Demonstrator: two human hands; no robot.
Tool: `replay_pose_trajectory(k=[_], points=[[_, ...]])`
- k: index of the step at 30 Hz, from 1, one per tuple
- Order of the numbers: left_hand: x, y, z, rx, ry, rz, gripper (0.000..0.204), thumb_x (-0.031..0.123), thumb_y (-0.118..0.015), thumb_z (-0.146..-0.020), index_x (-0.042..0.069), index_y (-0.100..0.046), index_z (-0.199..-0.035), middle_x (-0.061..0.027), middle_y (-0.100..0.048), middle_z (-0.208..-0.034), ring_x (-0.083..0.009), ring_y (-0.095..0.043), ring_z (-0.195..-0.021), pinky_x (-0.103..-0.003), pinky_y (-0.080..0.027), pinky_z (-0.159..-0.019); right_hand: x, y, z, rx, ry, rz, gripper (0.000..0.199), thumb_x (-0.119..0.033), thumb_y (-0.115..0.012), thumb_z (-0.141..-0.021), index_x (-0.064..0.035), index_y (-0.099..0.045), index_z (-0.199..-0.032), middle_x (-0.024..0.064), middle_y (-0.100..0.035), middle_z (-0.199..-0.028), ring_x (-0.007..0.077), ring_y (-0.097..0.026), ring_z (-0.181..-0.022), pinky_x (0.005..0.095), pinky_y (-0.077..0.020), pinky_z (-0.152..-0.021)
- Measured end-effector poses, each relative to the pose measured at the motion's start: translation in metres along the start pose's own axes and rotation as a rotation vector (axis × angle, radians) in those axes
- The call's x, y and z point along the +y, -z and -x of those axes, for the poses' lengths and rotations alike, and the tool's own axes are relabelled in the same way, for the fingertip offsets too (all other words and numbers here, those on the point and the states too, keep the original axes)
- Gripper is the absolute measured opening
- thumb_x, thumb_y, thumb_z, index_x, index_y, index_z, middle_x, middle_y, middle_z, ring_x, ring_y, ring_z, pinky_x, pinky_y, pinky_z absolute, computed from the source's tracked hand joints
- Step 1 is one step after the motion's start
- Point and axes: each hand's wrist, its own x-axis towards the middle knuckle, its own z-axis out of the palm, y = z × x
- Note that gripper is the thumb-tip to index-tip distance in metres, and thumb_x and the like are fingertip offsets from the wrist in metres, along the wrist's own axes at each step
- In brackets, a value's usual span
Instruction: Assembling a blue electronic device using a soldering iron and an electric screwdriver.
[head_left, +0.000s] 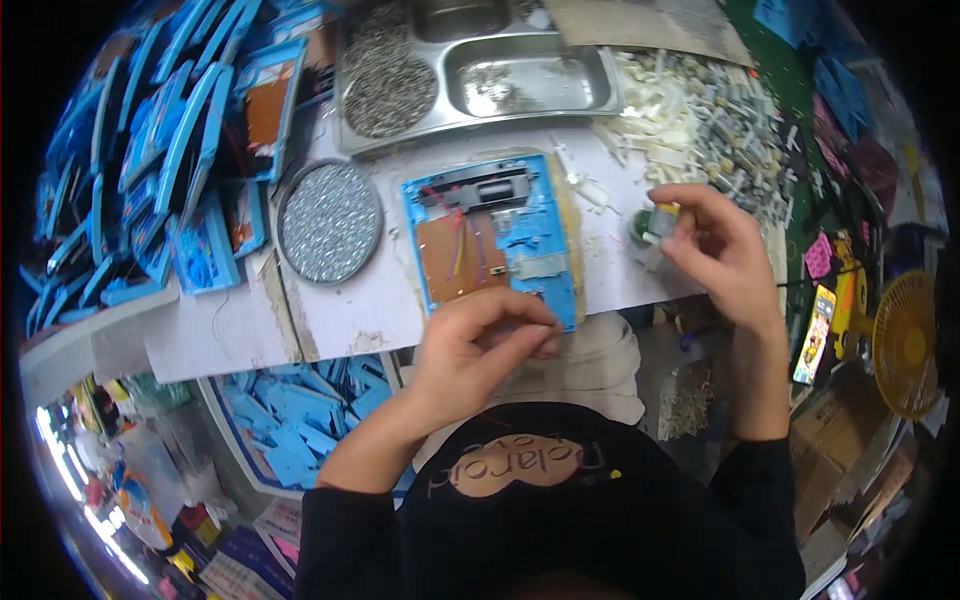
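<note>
A blue plastic housing (559,222) lies open on the table in front of me. It bears a brown circuit board (433,252), thin coloured wires and a dark module (490,190) near its far edge. My left hand (480,345) is over the housing's near edge, thumb and fingers pinched together; anything between them is too small to make out. Right of the housing, my right hand (715,245) pinches a small grey and yellow plastic part (662,218) between thumb and forefinger. Something small and green (640,225) shows beside that part.
Blue housings (180,140) are stacked at the far left. A round dish (330,222) of small metal pieces stands nearer. Behind is a steel tray (530,110) holding screws. White and grey plastic parts (700,130) are heaped at right. A bin (300,410) of blue pieces sits below the table edge.
</note>
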Motion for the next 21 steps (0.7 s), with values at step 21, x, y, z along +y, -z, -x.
replay_pose_trajectory(k=[21], points=[[-0.014, -0.006, -0.008, 0.050, -0.166, 0.016, 0.033, -0.011, -0.064, -0.094, -0.001, -0.053, -0.124, -0.0079, -0.059, -0.111, -0.0140, -0.064, -0.098, -0.029, -0.060, -0.084, -0.002, -0.077, 0.010, -0.318, -0.261, -0.878, 0.048, -0.002, -0.073, -0.092, -0.0008, -0.057, -0.137, 0.0001, -0.062, -0.087, 0.0041, -0.055, -0.066, 0.0190, -0.0435, -0.055]])
